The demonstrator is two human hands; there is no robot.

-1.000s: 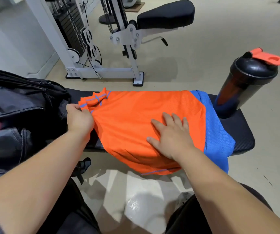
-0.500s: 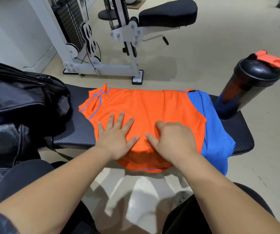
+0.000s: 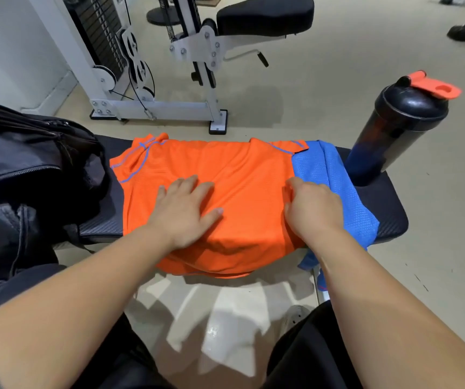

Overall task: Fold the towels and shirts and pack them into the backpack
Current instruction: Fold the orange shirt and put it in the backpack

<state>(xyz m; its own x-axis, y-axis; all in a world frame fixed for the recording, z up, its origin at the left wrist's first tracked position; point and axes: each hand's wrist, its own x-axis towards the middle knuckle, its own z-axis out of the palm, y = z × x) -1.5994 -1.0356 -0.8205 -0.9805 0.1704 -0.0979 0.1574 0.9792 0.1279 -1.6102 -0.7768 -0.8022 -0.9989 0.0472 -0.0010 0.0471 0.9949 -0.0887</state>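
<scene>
A backpack (image 3: 29, 164) sits left of the left hand (image 3: 186, 214); a bottle (image 3: 394, 130) stands beyond the right hand (image 3: 312, 211). The left hand presses flat on the orange shirt (image 3: 239, 169); the right grips its edge over a blue cloth (image 3: 338, 186).

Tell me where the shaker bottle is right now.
In the head view, the black shaker bottle with the orange flip cap stands upright at the right end of the black bench, just right of the blue mesh cloth.

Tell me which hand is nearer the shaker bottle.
Right. The right hand grips the orange shirt at its right edge, toward the shaker bottle; the left hand lies flat on its middle, farther away.
</scene>
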